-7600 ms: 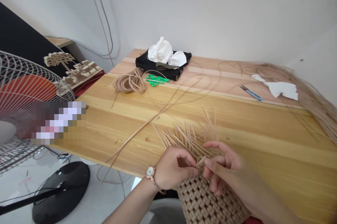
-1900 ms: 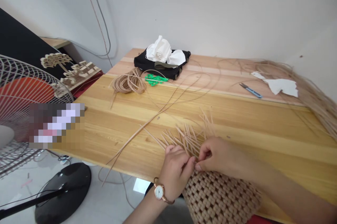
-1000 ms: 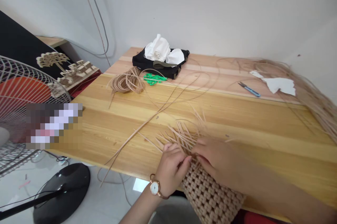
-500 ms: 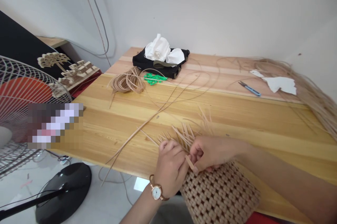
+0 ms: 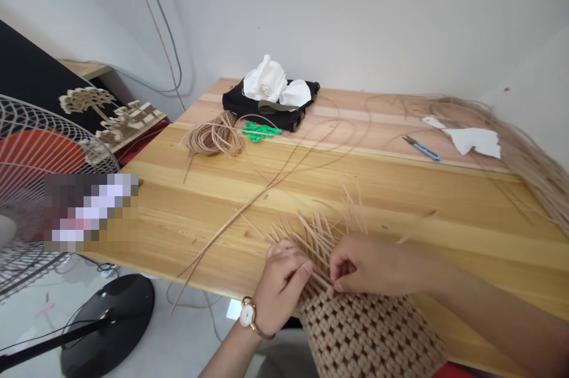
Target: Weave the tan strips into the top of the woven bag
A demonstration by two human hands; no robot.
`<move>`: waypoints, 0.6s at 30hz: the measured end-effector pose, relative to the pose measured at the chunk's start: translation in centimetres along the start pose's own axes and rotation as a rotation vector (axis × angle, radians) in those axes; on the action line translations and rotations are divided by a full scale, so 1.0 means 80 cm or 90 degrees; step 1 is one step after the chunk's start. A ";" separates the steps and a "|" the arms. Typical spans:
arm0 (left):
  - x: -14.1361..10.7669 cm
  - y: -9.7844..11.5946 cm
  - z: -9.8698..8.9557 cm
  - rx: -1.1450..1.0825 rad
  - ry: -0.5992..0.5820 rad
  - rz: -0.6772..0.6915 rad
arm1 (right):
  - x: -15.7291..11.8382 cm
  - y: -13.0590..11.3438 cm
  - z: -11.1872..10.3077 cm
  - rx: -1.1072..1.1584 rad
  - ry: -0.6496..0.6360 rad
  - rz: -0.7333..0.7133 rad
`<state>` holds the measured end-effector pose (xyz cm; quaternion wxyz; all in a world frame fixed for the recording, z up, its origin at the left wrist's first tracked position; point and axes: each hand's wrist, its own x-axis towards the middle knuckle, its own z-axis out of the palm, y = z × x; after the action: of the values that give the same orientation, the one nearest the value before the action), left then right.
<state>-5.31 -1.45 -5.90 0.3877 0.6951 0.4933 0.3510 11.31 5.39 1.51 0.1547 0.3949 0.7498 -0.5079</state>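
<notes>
A woven rattan piece (image 5: 368, 333) with an open-holed pattern lies at the table's front edge, partly over it. Loose rattan strips (image 5: 317, 236) fan out from its far edge. My left hand (image 5: 287, 277), with a watch (image 5: 248, 316) on the wrist, is closed around strips at the left of that edge, its thumb laid along one of them. Close by on the right, my right hand (image 5: 362, 262) pinches a strip where it meets the weave; its fingertips are partly hidden. Beyond my right wrist, a strip end (image 5: 418, 227) sticks out, blurred.
Long loose strips (image 5: 240, 212) cross the wooden table (image 5: 178, 212). Farther back are a coil of rattan (image 5: 213, 136), a green tangle (image 5: 260, 131), a black bag (image 5: 235, 99) with white tissue (image 5: 265, 80), blue snips (image 5: 422, 148) and torn paper (image 5: 475, 141). A fan (image 5: 40, 153) stands left.
My hands have moved slightly apart, the left one shifting left and its thumb lifting into view. The short strip end between them is gone from there; a blurred one now shows beyond my right wrist.
</notes>
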 end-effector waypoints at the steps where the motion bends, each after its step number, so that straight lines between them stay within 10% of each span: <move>1: 0.001 0.001 -0.001 -0.025 -0.019 -0.001 | -0.004 -0.005 0.000 -0.046 0.035 -0.010; 18: 0.011 0.007 0.001 -0.099 -0.105 0.037 | -0.019 -0.013 0.013 -0.055 0.202 0.084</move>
<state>-4.75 -0.73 -5.37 0.4696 0.7034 0.4106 0.3408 11.30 3.63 2.69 0.0840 0.5113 0.7583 -0.3955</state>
